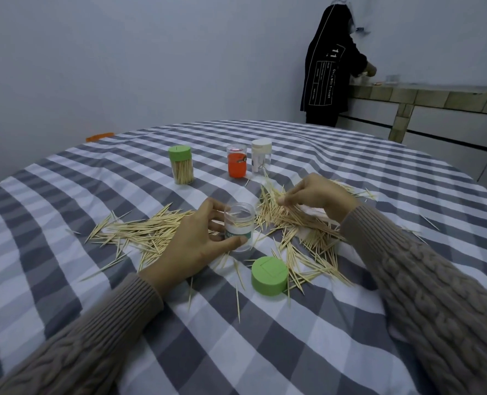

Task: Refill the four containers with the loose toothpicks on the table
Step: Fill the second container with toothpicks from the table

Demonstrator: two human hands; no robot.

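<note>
A person sits at a round table (pixel 65 178) covered in a grey and white checked cloth. Only the arms show, in knitted beige sleeves.

The left hand (pixel 191 238) grips an open clear jar (pixel 239 225), fingers and thumb curled round its side. The jar stands upright, mouth up, with only a few toothpicks in it. Its green lid (pixel 269 276) lies flat on the cloth just in front of it, nearer the person.

The right hand (pixel 316 195) is curled over a heap of toothpicks (pixel 302 220) just to the right of the jar, fingertips pinching a small bunch from the top. A second heap (pixel 139 232) spreads to the left of the jar, partly under the left hand. Stray picks lie around both.

The relation that matters: the jar sits between the two hands, and the pinching hand is a short way to its right and a little further back. The picks in the right heap lie mostly flat and point many ways, so the bunch would probably need turning upright to drop into the jar's mouth.

Further back stand three more containers: a green-capped jar (pixel 181 165) packed with picks, an orange jar (pixel 236 161) and a white-capped jar (pixel 261 158) touching it, nearly empty.

Another person (pixel 330 75) in black stands at a counter beyond.
</note>
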